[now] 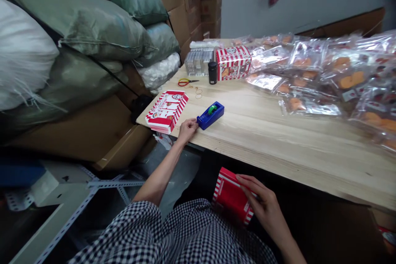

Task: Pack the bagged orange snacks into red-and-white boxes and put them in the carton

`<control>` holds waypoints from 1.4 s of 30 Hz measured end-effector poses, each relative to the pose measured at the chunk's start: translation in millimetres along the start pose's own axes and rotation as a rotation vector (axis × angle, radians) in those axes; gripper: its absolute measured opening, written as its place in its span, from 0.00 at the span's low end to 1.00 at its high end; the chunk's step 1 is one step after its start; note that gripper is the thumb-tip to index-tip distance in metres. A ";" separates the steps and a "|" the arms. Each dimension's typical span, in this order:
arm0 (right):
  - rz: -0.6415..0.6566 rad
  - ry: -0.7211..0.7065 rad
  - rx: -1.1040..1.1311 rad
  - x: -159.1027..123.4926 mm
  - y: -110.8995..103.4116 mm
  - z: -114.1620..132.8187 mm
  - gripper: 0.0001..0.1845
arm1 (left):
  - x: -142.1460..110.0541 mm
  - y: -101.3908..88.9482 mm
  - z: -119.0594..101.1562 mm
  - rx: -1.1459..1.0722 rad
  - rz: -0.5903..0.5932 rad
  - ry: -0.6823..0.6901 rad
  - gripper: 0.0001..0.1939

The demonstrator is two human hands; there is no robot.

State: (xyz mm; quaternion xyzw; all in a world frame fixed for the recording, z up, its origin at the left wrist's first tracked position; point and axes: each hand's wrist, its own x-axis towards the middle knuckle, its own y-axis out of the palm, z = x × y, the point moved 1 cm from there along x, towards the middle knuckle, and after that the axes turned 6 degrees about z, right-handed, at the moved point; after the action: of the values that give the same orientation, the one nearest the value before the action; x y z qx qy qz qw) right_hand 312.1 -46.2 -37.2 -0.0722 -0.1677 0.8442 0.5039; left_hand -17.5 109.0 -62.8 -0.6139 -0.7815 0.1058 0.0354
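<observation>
Meanwhile, a red-and-white box (pixel 232 196) was gripped by the right hand (pixel 265 207) below the near edge of the table (pixel 272 142), above the lap. Its fingers (pixel 247 182) were curled closely over the box's upper edge, and the box was tilted. The left hand (pixel 187 130) was rested on the tabletop, with its digits (pixel 194 123) loosely curled and touching or just beside a blue tape dispenser (pixel 210 115); no hold on the dispenser could be made out. Just left of that hand, a stack of flat striped cartons (pixel 167 111) was laid near the table's left corner. Farther off, red-handled scissors (pixel 186 82) and rubber bands (pixel 198 93) were lying on the wood. Beyond them stood a black canister (pixel 212 72), clear plastic trays (pixel 199 62) and a striped carton (pixel 233 62). Bags of orange pastries (pixel 349 78) were spread across the far right of the table. Large stuffed sacks (pixel 83 24) were piled on the left, with cardboard boxes (pixel 188 4) behind them. A checked garment (pixel 148 231) was worn across the lap.
</observation>
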 end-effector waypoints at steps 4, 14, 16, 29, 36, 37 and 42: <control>-0.221 0.015 0.012 -12.2 -24.1 29.8 0.14 | -20.0 3.7 -12.2 0.037 -0.082 0.080 0.09; -0.569 -0.227 -0.313 42.6 -63.7 82.5 0.14 | -130.6 83.5 -154.0 -0.254 0.225 0.358 0.08; -0.535 -0.214 -0.338 54.4 -60.1 70.6 0.14 | -139.1 104.1 -165.6 -0.307 0.346 0.319 0.08; -0.388 -0.267 -0.487 58.7 -67.8 70.4 0.26 | -117.1 144.2 -138.3 -0.518 0.498 0.014 0.14; -0.407 -0.230 -0.350 57.0 -71.6 71.4 0.22 | -105.4 151.0 -112.5 -0.417 0.439 0.045 0.17; -0.410 -0.223 -0.333 56.6 -71.2 71.3 0.22 | -101.4 152.1 -105.1 -0.390 0.411 0.039 0.19; -0.398 -0.259 -0.322 54.9 -70.9 72.9 0.21 | -77.9 139.6 -89.5 -0.174 0.197 0.173 0.22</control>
State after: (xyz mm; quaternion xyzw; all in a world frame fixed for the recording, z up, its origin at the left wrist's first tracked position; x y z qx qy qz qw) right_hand 323.1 17.4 58.6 -0.0084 -0.3737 0.6932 0.6162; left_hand 151.0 75.8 1.2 -0.6952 -0.7177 -0.0129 0.0387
